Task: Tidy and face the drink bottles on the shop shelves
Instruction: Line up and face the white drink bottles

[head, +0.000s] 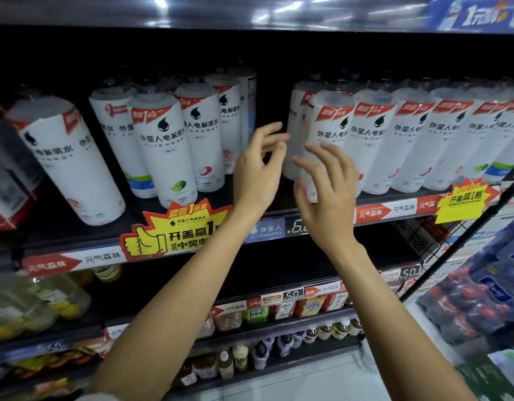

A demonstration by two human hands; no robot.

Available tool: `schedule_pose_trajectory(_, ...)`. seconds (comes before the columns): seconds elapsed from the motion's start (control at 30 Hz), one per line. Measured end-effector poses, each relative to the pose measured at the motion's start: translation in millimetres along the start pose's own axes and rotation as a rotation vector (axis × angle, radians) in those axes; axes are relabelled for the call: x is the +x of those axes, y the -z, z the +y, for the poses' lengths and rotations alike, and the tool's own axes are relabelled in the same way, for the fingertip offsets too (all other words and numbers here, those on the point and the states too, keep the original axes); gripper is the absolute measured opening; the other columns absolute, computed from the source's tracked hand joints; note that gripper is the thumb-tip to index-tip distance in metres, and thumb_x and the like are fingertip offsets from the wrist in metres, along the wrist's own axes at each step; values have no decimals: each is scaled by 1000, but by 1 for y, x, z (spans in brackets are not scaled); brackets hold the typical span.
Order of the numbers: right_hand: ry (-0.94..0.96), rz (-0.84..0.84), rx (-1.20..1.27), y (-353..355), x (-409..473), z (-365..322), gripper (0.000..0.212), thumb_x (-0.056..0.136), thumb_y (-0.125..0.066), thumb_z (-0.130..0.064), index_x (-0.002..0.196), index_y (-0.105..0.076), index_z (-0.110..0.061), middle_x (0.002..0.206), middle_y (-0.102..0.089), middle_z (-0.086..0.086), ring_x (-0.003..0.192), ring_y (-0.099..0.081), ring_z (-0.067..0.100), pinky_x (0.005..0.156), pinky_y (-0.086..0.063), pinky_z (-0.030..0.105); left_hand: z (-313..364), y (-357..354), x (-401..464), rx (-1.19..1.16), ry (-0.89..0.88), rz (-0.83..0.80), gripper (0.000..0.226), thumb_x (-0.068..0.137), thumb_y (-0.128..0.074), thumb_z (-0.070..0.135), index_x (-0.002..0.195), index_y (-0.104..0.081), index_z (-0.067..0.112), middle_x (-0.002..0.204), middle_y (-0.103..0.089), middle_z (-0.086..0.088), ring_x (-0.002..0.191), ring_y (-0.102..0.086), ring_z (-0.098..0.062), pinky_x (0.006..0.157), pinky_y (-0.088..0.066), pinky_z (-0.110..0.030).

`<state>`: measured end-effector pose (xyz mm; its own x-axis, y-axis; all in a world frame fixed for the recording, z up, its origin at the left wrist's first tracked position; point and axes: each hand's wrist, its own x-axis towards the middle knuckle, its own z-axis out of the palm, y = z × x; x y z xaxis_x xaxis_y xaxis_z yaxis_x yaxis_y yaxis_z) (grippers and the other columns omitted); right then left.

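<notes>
Shop shelf (192, 241), mid-tidy: right-side row of white bottles (409, 140) faces front; left group (160, 146) is uneven, 1 turned. Left hand (258, 166) and right hand (325, 183), fingers loosely spread, hold nothing, by the front bottle (331, 123) at the gap; facing likely approx. half done.

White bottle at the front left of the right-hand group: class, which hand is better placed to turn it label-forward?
Probably the right hand: its spread fingers already lie across that bottle. The left hand hangs in the gap beside it, holding nothing.
</notes>
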<state>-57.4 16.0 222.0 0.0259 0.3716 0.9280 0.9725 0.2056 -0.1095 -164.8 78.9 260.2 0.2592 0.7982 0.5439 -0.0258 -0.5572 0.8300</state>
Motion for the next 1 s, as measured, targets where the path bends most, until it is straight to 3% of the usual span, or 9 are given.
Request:
schedule_pose_trajectory(0.1, -14, -131, 176, -24, 14, -17, 33, 87, -58, -7, 120, -60, -4, 124, -58, 12, 116, -50, 29, 101, -39, 37, -8, 41, -2, 489, -362, 135, 24, 91, -55, 17, 113, -65, 16, 100, -70, 8, 98, -63, -11, 93, -45, -29)
schedule_pose_trajectory(0.17, -105, -220, 265, -44, 29, -23, 43, 87, -57, -16, 129, -53, -5, 128, -53, 12, 118, -49, 28, 101, -38, 34, -16, 67, 7, 852, -611, 195, 25, 86, -58, 15, 109, -68, 14, 101, -71, 1, 103, -60, -20, 105, -31, -35)
schedule_pose_trajectory(0.27, -278, -366, 402, -75, 54, -21, 69, 81, -50, -38, 141, -36, -6, 138, -40, 17, 126, -41, 29, 104, -33, 31, -27, 92, 27, 1363, -807, -23, 29, 88, -49, 20, 109, -68, 12, 120, -66, -4, 126, -50, -27, 115, -9, -50)
schedule_pose_trajectory(0.33, -337, -433, 464, -90, 68, -15, 83, 76, -52, -43, 145, -27, -5, 142, -33, 22, 131, -35, 33, 107, -31, 33, -32, 98, 40, 1708, -850, -201, 36, 90, -44, 29, 114, -67, 16, 131, -60, -3, 136, -40, -26, 114, -5, -55)
schedule_pose_trajectory(0.43, -400, -542, 537, -109, 81, -9, 91, 76, -68, -21, 150, -16, -12, 147, -27, 20, 136, -31, 33, 108, -33, 37, -35, 104, 52, 2022, -807, -308, 44, 94, -37, 42, 126, -61, 23, 137, -56, 3, 142, -31, -21, 113, -5, -59)
schedule_pose_trajectory(0.57, -448, -495, 554, -129, 86, -8, 100, 78, -74, -15, 151, -7, -21, 149, -31, 14, 129, -43, 28, 101, -45, 39, -35, 108, 56, 2093, -881, -285, 44, 95, -34, 45, 116, -66, 24, 123, -61, 8, 135, -42, -17, 113, -18, -58)
schedule_pose_trajectory(0.63, -512, -477, 574, -137, 87, -12, 103, 78, -75, -15, 151, -3, -23, 150, -34, 12, 125, -50, 26, 94, -48, 31, -36, 112, 54, 2051, -928, -263, 41, 95, -34, 44, 111, -66, 22, 121, -61, 4, 133, -44, -19, 113, -22, -58)
schedule_pose_trajectory(0.83, -542, -446, 556, -140, 83, -18, 98, 81, -71, -24, 150, -1, -21, 140, -48, 14, 117, -56, 31, 86, -50, 34, -32, 115, 47, 1953, -880, -304, 45, 91, -43, 43, 122, -59, 16, 144, -46, -5, 144, -27, -22, 109, -14, -69)
schedule_pose_trajectory(1.0, -476, -348, 419, -108, 61, -14, 98, 82, -68, -33, 150, 0, -12, 136, -50, 18, 108, -60, 34, 79, -54, 45, -38, 111, 35, 1550, -877, -163, 40, 80, -62, 22, 119, -61, 14, 142, -48, -13, 138, -33, -28, 112, -15, -64)
